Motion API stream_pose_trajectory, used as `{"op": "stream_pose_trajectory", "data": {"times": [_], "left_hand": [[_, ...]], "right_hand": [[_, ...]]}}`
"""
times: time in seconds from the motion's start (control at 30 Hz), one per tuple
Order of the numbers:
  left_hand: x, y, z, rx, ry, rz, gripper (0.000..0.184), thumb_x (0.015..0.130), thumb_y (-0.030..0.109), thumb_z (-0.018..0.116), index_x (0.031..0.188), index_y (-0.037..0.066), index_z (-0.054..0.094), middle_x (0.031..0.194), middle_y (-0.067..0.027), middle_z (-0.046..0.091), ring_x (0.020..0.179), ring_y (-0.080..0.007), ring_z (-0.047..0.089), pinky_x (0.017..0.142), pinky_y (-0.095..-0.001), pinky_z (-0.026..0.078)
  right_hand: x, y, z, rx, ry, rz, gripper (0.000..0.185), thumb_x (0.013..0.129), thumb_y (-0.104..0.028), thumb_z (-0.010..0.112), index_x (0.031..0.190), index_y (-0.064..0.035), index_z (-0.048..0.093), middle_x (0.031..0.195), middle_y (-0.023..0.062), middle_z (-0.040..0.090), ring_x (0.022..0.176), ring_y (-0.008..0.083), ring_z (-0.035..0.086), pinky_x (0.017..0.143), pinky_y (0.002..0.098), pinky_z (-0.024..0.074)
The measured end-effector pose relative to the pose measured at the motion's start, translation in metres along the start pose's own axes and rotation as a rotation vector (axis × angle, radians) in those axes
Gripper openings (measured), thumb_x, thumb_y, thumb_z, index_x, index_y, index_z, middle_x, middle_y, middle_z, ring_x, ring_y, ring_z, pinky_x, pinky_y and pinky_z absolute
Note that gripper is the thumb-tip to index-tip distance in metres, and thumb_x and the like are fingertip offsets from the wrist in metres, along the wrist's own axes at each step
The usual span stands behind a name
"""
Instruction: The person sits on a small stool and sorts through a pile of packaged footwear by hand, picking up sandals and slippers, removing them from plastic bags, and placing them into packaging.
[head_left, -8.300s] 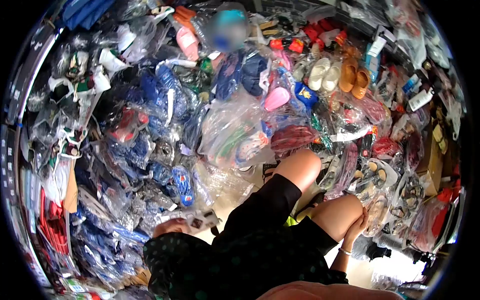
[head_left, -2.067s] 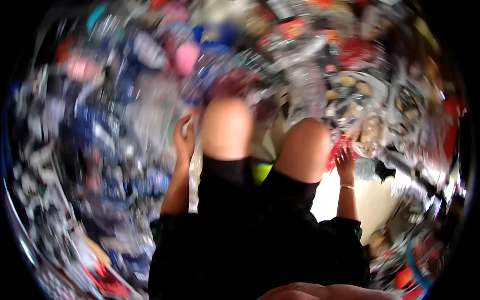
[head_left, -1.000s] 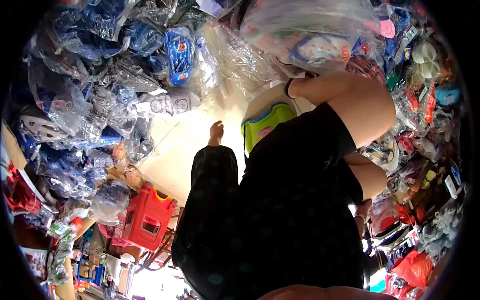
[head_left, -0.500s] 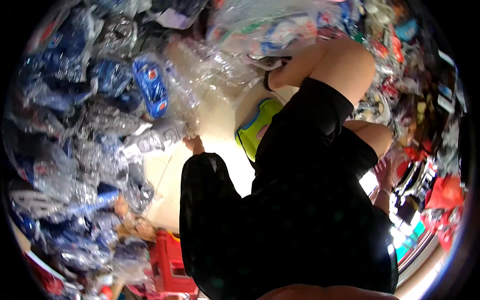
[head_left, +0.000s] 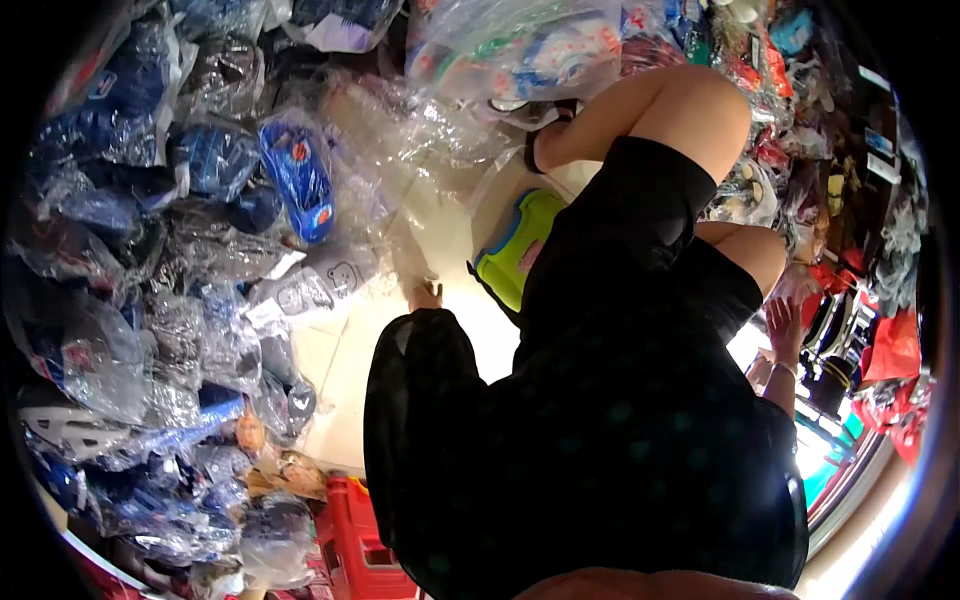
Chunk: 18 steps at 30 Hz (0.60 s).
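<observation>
Left of the fingers of the person's left hand (head_left: 425,296) lie grey bear-faced slippers (head_left: 335,280) in clear wrap. Those fingers look loosely parted, holding nothing visible; the right hand (head_left: 783,325) has spread fingers. In this apparent low reach, grasping the slippers would call for moving leftward, over pale floor (head_left: 345,390) edged by bagged shoes (head_left: 215,335).

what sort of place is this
Probably a shoe shop or its stockroom: a blue slipper in clear wrap and heaps of plastic-bagged goods crowding the tiled floor suggest it.
</observation>
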<state>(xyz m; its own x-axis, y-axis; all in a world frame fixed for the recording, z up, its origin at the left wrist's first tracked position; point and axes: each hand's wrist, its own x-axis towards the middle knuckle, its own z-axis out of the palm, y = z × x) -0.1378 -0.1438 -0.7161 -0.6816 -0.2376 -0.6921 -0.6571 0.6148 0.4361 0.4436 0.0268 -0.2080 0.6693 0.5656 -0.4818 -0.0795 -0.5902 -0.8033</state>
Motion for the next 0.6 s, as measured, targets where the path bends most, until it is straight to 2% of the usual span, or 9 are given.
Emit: {"op": "stream_pose_trajectory", "data": {"times": [0.17,0.2,0.23,0.37,0.53,0.6], "left_hand": [[0.005,0.012,-0.003,0.042,0.018,0.039,0.028,0.081,0.015,0.051,0.107,0.006,0.057,0.100,-0.0098,0.061,0.083,-0.0255,0.058,0.069,-0.0338,0.048],[0.014,0.011,0.004,-0.009,0.099,0.155,0.006,0.079,0.004,0.051,0.083,0.003,0.054,0.078,-0.0074,0.057,0.062,-0.0198,0.053,0.053,-0.0313,0.045],[0.022,0.008,0.009,-0.040,0.120,0.162,0.005,0.079,0.004,0.051,0.083,0.004,0.053,0.077,-0.0074,0.056,0.062,-0.0197,0.053,0.053,-0.0313,0.044],[0.014,0.016,0.004,-0.101,0.046,0.015,0.003,0.079,0.003,0.050,0.081,0.004,0.052,0.076,-0.0072,0.054,0.061,-0.0194,0.051,0.052,-0.0313,0.044],[0.013,0.017,0.007,-0.127,0.014,-0.028,0.002,0.079,0.002,0.050,0.079,0.004,0.049,0.074,-0.0071,0.052,0.059,-0.0191,0.048,0.051,-0.0314,0.042],[0.012,0.019,0.005,-0.129,0.009,-0.035,0.003,0.079,0.001,0.049,0.078,0.004,0.048,0.073,-0.0070,0.051,0.059,-0.0190,0.047,0.051,-0.0314,0.042]], "right_hand": [[0.007,-0.007,0.008,0.001,0.022,-0.005,0.048,0.090,-0.040,0.046,0.127,-0.0098,0.042,0.125,0.0099,0.048,0.118,0.0225,0.045,0.097,0.0370,0.0384],[0.007,-0.009,0.009,0.002,0.014,-0.031,0.048,0.090,-0.040,0.046,0.127,-0.0098,0.042,0.126,0.0098,0.048,0.118,0.0227,0.044,0.098,0.0372,0.0376],[0.008,-0.011,0.009,0.005,0.008,-0.059,0.048,0.090,-0.041,0.046,0.127,-0.0099,0.042,0.126,0.0097,0.048,0.119,0.0229,0.044,0.099,0.0374,0.0368],[0.001,-0.015,0.020,0.041,0.028,-0.032,0.048,0.090,-0.040,0.047,0.126,-0.0095,0.044,0.128,0.0099,0.047,0.119,0.0233,0.043,0.101,0.0373,0.0341],[-0.001,-0.004,0.005,0.025,-0.020,-0.039,0.048,0.089,-0.038,0.049,0.126,-0.0081,0.043,0.128,0.0115,0.047,0.117,0.0248,0.046,0.099,0.0380,0.0359],[-0.007,0.000,0.009,0.016,0.045,-0.024,0.049,0.089,-0.038,0.050,0.126,-0.0077,0.044,0.127,0.0118,0.047,0.117,0.0255,0.046,0.099,0.0384,0.0367]]}}
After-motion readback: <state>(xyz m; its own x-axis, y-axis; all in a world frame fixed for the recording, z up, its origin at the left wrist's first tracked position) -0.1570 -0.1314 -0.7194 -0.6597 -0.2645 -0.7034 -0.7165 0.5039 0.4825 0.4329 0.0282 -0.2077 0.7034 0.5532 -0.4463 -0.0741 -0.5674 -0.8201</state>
